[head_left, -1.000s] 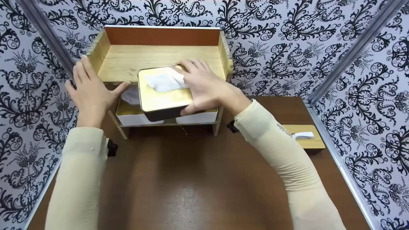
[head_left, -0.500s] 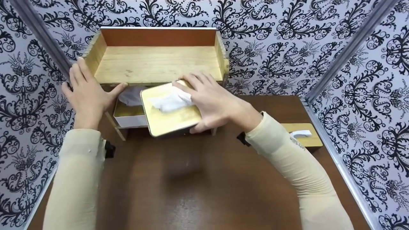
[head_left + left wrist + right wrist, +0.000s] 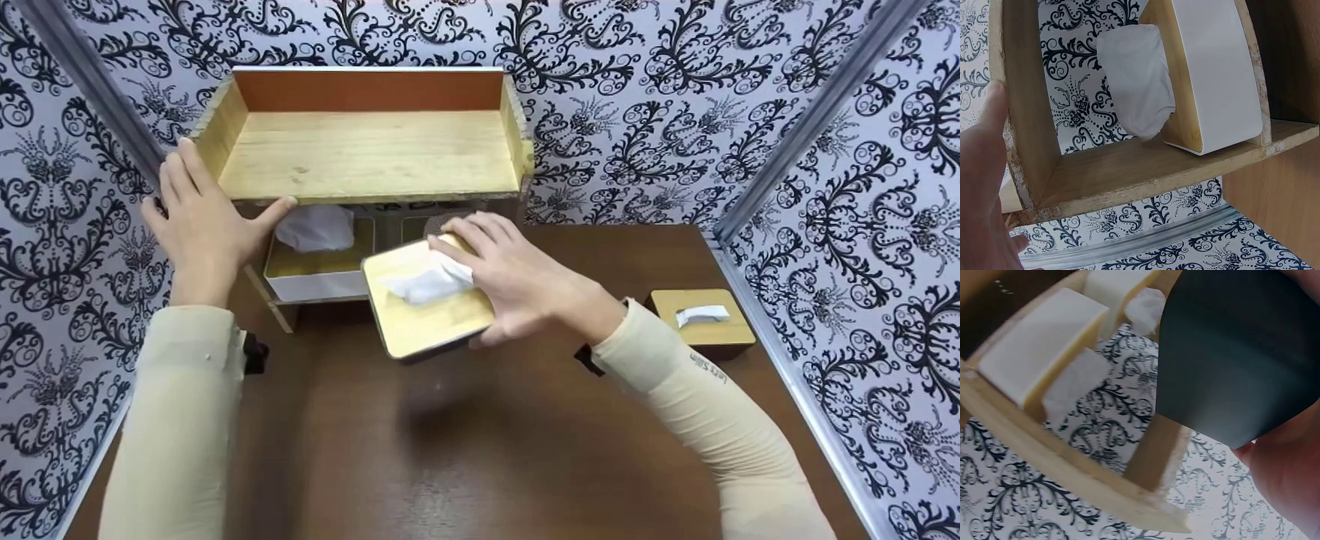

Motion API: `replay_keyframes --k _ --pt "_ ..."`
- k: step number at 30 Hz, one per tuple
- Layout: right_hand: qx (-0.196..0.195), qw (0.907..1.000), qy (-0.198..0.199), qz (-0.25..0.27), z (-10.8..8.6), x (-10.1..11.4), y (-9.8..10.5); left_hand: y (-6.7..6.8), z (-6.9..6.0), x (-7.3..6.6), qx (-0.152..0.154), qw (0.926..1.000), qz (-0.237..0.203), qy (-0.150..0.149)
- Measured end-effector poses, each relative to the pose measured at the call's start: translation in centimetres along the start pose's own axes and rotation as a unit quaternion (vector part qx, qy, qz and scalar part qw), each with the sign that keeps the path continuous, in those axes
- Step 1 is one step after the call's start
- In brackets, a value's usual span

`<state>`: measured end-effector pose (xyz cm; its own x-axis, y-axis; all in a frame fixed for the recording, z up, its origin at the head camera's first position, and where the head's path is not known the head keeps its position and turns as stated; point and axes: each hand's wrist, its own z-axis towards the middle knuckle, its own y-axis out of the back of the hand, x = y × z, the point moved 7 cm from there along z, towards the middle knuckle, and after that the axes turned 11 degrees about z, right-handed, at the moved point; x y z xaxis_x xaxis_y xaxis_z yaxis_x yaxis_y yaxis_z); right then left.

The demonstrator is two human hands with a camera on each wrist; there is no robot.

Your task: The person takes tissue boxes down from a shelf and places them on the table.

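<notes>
My right hand grips a dark-sided tissue box with a light wooden lid, its thumb and fingers on opposite edges. A white tissue sticks out of the lid. The box hangs tilted above the table, in front of a small wooden shelf. In the right wrist view its dark side covers much of the picture. My left hand rests on the shelf's left end, fingers spread straight, thumb along the front edge. On the lower level stands a white tissue box with a wooden lid.
A second white tissue box also stands on the lower level, mostly hidden in the head view. Another dark tissue box with a wooden lid sits at the table's right. Patterned walls enclose the brown table.
My right hand has brought the dark tissue box away from the shelf, toward me and to the right. It turned a little on the way. My left hand has stayed on the shelf.
</notes>
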<state>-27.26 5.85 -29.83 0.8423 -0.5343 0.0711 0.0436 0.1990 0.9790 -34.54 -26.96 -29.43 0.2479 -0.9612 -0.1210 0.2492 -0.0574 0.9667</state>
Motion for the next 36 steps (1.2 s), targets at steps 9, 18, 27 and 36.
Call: replay_keyframes --k 9,18,27,36 --pt "0.012 0.9997 -0.012 0.019 -2.6 -1.5 -3.2 0.1 -0.2 0.1 -0.003 1.0000 0.004 -0.004" --pt "0.023 0.9981 -0.030 0.048 -5.0 -3.5 -6.2 0.0 -0.1 0.0 0.000 1.0000 0.005 -0.005" --pt "0.043 0.9953 -0.051 0.070 -7.7 -5.5 -8.7 0.1 -0.2 -0.1 -0.001 0.9999 0.008 -0.007" --pt "0.058 0.9908 -0.084 0.089 -10.7 -7.7 -10.8 0.1 -0.2 -0.1 0.000 0.9999 0.008 -0.008"
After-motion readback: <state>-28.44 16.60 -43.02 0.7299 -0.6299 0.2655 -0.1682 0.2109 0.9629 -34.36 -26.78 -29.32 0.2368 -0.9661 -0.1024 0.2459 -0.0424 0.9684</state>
